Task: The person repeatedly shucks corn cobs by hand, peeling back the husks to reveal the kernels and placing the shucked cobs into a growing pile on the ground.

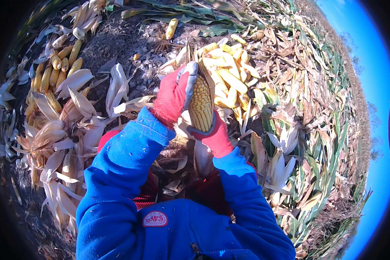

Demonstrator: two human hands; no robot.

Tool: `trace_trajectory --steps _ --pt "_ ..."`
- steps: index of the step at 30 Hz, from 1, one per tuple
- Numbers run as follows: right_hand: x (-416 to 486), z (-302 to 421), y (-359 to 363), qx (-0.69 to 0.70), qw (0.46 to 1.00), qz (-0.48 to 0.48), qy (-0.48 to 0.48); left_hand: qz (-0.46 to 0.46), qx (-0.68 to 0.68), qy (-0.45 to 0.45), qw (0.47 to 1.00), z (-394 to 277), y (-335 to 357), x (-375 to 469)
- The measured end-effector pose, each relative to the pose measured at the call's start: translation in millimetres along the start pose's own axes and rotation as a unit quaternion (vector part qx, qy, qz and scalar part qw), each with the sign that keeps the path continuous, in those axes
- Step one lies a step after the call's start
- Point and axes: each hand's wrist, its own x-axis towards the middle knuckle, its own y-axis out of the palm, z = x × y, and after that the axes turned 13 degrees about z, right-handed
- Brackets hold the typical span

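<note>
An ear of corn (200,105) with yellow kernels stands nearly upright between my hands, its near side bare. Strips of dry husk (208,73) still cling along its right edge and behind its tip. My left hand (174,92), in a red work glove with grey-coated fingers, grips the upper left side near the tip. Lower down, my right hand (216,133) in a matching glove holds the base, the thumb across the front. Below the ear a pale husk (202,159) hangs or lies between my knees; I cannot tell if it is attached.
Husked ears are heaped beyond my right hand in a sunlit pile (232,71). Another pile of ears (53,76) lies at left, partly under loose husks (48,133). A single ear (171,28) rests on the soil ahead. Cut corn stalks (325,156) cover the ground at right.
</note>
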Motion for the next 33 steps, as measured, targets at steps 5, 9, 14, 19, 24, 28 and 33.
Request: trace_trajectory --steps 5,9,14,19,24,28,33 --pt "-10 0 -7 0.074 0.994 0.077 0.018 -0.035 0.013 0.023 0.999 3 -2 -2" --pt "-19 -9 -10 0.221 0.96 0.173 0.005 -0.04 -0.087 0.023 0.995 12 -7 0" --pt "-25 -20 -17 0.305 0.92 0.247 0.001 0.012 -0.099 -0.009 0.995 -17 0 -5" --pt "-26 -12 -27 0.269 0.908 0.323 -0.003 0.117 -0.13 0.007 0.985 -19 0 2" --pt "-23 -5 -26 0.233 0.912 0.337 0.01 0.15 -0.395 -0.08 0.903 -16 2 -5" --pt "-19 -20 -11 0.249 0.906 0.343 0.012 -0.003 -0.536 -0.102 0.838 2 6 -5" --pt "-19 -23 25 0.428 0.886 0.175 0.016 -0.099 -0.506 -0.078 0.853 16 -1 -3"
